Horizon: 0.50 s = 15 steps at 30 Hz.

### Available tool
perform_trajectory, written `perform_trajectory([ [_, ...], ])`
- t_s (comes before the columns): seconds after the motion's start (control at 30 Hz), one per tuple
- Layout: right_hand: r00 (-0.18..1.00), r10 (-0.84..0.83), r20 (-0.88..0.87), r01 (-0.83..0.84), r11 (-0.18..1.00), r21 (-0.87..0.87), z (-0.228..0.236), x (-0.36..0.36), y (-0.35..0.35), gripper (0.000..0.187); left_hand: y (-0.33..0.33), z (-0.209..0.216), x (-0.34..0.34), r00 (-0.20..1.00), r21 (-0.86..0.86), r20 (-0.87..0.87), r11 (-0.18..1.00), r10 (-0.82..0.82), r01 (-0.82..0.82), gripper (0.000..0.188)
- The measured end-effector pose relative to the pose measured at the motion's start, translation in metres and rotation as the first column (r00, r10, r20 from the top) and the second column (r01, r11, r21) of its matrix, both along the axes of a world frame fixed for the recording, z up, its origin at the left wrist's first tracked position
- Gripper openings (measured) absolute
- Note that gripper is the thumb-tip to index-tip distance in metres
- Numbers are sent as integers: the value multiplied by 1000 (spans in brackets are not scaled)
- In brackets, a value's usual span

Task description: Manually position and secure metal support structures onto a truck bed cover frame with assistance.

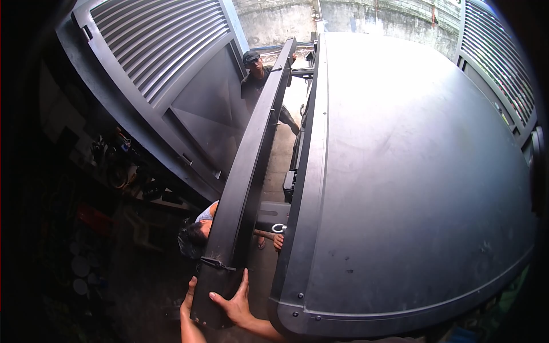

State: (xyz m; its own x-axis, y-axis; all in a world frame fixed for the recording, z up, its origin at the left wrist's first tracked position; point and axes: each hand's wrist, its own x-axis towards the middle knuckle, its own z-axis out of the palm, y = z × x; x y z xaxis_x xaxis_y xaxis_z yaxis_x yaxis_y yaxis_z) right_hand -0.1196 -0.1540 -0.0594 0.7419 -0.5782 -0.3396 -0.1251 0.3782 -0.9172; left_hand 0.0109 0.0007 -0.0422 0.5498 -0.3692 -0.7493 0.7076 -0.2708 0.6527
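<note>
A long black case [240,171], boxy and narrow with straps around it, slants from the bottom of the view up to the far end. Its near end lies between my two hands. My left hand [189,295] presses against its left side, fingers partly hidden. On the right side, my right hand [235,304] grips it with the thumb across the top face and a finger stretched along its edge. A buckled strap [216,263] crosses the case just beyond my hands. A person in dark clothes and a cap [255,80] has a hand at the far end.
A large dark grey cover [417,188] with rounded corners and bolts fills the right side. Below the case, another person's head [194,233] shows, and a hand [278,243] is by the cover's edge. Louvred metal gates [166,51] stand left and right; a concrete wall [274,23] is behind.
</note>
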Motion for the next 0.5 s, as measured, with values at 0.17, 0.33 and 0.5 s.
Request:
perform_trajectory([
  [0.17, 1000, -1, -3, 1, 1000, 5, 1, 0, 0, 157, 0, 1, 1, 1000, 15, 4, 1000, -15, 15, 132],
  [0.33, 999, 39, 13, -40, 999, 6, 0, 0, 1, 156, -1, 3, 1, 999, 55, 31, 998, 19, -21, 133],
  [0.5, 1000, 3, -10, -4, 1000, -18, 2, 1, -1, 157, -2, 3, 0, 1000, 19, 14, 1000, -17, 16, 129],
])
